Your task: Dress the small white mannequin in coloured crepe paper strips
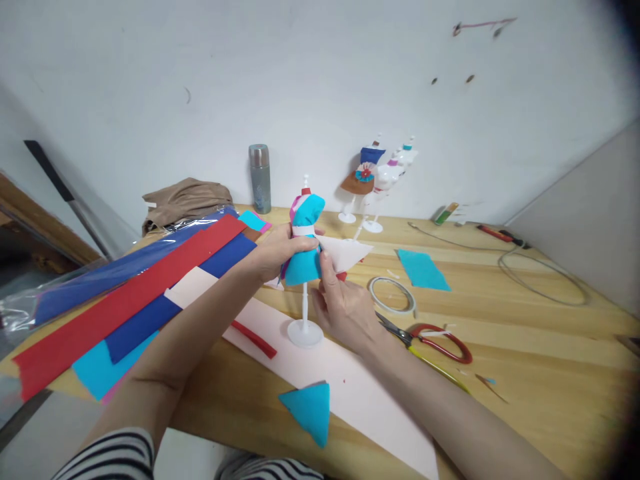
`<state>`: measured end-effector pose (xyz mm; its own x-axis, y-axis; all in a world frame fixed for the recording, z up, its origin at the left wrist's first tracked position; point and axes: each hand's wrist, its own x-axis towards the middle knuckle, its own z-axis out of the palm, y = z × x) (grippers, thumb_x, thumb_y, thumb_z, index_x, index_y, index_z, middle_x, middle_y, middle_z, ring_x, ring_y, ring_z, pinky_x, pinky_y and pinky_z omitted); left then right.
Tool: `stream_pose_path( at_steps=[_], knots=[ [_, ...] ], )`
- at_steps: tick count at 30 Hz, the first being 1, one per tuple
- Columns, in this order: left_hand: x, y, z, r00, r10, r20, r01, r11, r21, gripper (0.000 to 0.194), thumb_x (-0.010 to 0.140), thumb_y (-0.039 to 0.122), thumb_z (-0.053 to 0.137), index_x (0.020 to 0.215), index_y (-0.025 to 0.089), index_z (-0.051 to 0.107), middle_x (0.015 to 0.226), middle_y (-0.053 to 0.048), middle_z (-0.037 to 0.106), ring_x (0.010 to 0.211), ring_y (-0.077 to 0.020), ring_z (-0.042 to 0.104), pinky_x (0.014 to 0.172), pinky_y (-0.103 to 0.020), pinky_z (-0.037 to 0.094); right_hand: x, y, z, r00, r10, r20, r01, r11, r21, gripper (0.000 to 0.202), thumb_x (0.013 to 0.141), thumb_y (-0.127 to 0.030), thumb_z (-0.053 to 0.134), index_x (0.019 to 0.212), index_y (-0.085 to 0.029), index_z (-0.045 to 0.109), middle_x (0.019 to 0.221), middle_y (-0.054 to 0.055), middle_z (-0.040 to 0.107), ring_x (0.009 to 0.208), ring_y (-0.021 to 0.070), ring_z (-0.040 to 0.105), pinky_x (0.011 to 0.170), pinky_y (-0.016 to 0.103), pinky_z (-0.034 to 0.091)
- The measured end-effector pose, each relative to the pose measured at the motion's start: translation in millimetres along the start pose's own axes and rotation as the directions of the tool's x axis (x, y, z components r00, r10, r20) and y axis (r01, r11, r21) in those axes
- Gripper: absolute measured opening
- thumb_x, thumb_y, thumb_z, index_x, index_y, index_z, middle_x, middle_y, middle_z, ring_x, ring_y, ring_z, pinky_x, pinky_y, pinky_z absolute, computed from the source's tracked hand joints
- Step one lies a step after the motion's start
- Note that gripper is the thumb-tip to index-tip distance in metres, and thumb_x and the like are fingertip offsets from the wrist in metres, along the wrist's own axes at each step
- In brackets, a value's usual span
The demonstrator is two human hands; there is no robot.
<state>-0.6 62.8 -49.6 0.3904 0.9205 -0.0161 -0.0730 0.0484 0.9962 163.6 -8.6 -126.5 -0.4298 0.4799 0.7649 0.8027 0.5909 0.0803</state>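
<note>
Turquoise cloth point(304, 268) already dresses the small form point(305, 303) standing upright on the pale pink strip point(367, 400), straight in front of the person at the bench. From where I stand, the main part looks done: the cloth covers the chest and flares into a short skirt, pink shows along one edge, a white band point(303, 231) circles the waist and red sits at the neck. What seems unsettled is the pale triangle point(349, 252), jutting out sideways just below the band; I'd judge it not yet fixed, though its inner corner is partly covered by fingers. The left hand point(280, 252) grips the dressed form at the waist, thumb pressed across the front and fingers wrapped behind. The right hand point(347, 317) has its index finger raised against the triangle's inner end; whether the thumb pinches from behind, I cannot tell. A turquoise triangle point(309, 410) lies unused at the near edge, while scissors point(463, 347) and a tape roll point(411, 305) rest beyond the right wrist, both out of hand.
</note>
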Motion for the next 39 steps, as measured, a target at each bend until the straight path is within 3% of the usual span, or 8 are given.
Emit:
stream_pose_path(
  at_steps=[5,9,11,13,15,20,25,39],
  knots=[
    [-1.4,2.3,-3.3,1.0,0.018,0.01,-0.017,1.0,-0.025,0.048,0.064,0.03,0.079,0.108,0.012,0.07,0.086,-0.005,0.073,0.079,-0.0196,0.07,0.079,-0.034,0.056,1.1,2.0,-12.7,0.977,-0.024,-0.211,0.054,0.989,0.14,0.082,0.092,-0.01,0.049,0.167,-0.014,0.015,0.07,0.0,0.068,0.051,0.0172,0.059,0.047,0.03,0.05],
    [-2.2,3.3,-3.4,0.999,0.042,-0.001,-0.042,0.999,0.021,0.055,0.061,0.033,0.082,0.111,0.012,0.071,0.098,-0.009,0.076,0.089,-0.0236,0.072,0.079,-0.034,0.058,11.0,8.1,-37.1,0.894,0.097,-0.438,-0.02,0.984,0.176,0.072,0.094,-0.022,0.06,0.161,-0.026,0.034,0.077,0.001,0.063,0.056,0.0172,0.055,0.051,0.032,0.05],
    [-3.3,4.1,-1.6,0.998,0.055,-0.007,-0.054,0.996,0.069,0.056,0.06,0.034,0.082,0.111,0.013,0.071,0.104,-0.01,0.076,0.097,-0.0263,0.072,0.081,-0.035,0.058,19.0,10.7,-49.9,0.899,0.182,-0.398,-0.133,0.98,0.148,0.073,0.095,-0.032,0.063,0.161,-0.03,0.031,0.108,0.012,0.068,0.09,0.0284,0.067,0.07,0.045,0.059],
    [-5.6,5.7,1.2,0.999,0.05,0.009,-0.05,0.994,0.102,0.061,0.059,0.037,0.083,0.114,0.013,0.071,0.11,-0.012,0.076,0.103,-0.0291,0.072,0.082,-0.035,0.058,26.1,11.5,-58.6,0.917,0.232,-0.326,-0.189,0.969,0.159,0.078,0.096,-0.045,0.062,0.162,-0.028,0.025,0.136,0.02,0.06,0.121,0.0379,0.063,0.086,0.056,0.058],
    [-8.8,7.9,4.5,0.999,0.036,0.039,-0.04,0.994,0.1,0.067,0.058,0.038,0.084,0.119,0.013,0.07,0.116,-0.014,0.076,0.107,-0.0317,0.072,0.083,-0.037,0.059,30.5,10.8,-61.5,0.927,0.3,-0.226,-0.245,0.939,0.241,0.079,0.098,-0.048,0.06,0.163,-0.025,0.021,0.142,0.022,0.058,0.128,0.0376,0.061,0.091,0.058,0.058],
    [-15.3,12.0,9.8,0.994,0.05,0.1,-0.058,0.995,0.084,0.072,0.059,0.039,0.088,0.122,0.014,0.067,0.131,-0.016,0.072,0.119,-0.035,0.07,0.089,-0.038,0.06,30.9,8.3,-56.5,0.887,0.431,-0.164,-0.313,0.825,0.471,0.06,0.093,-0.033,0.07,0.149,-0.024,0.048,0.103,0.009,0.075,0.095,0.0258,0.073,0.084,0.047,0.062],
    [-13.6,8.6,8.5,0.99,0.055,0.128,-0.066,0.994,0.084,0.076,0.055,0.043,0.094,0.119,0.012,0.068,0.12,-0.016,0.076,0.117,-0.0368,0.071,0.092,-0.042,0.06,32.9,6.0,-60.7,0.884,0.452,-0.121,-0.36,0.822,0.44,0.019,0.092,-0.023,0.069,0.111,-0.024,0.072,0.09,0.005,0.077,0.08,0.0228,0.072,0.072,0.039,0.06],
    [-12.5,3.8,10.0,0.983,0.126,0.131,-0.141,0.983,0.117,0.056,0.062,0.04,0.092,0.107,0.013,0.072,0.106,-0.012,0.079,0.102,-0.0312,0.075,0.086,-0.041,0.062,35.6,3.6,-61.3,0.912,0.359,-0.198,-0.239,0.858,0.455,0.01,0.092,-0.017,0.065,0.089,-0.023,0.072,0.076,0.003,0.071,0.069,0.0192,0.065,0.064,0.035,0.05]
  ],
)
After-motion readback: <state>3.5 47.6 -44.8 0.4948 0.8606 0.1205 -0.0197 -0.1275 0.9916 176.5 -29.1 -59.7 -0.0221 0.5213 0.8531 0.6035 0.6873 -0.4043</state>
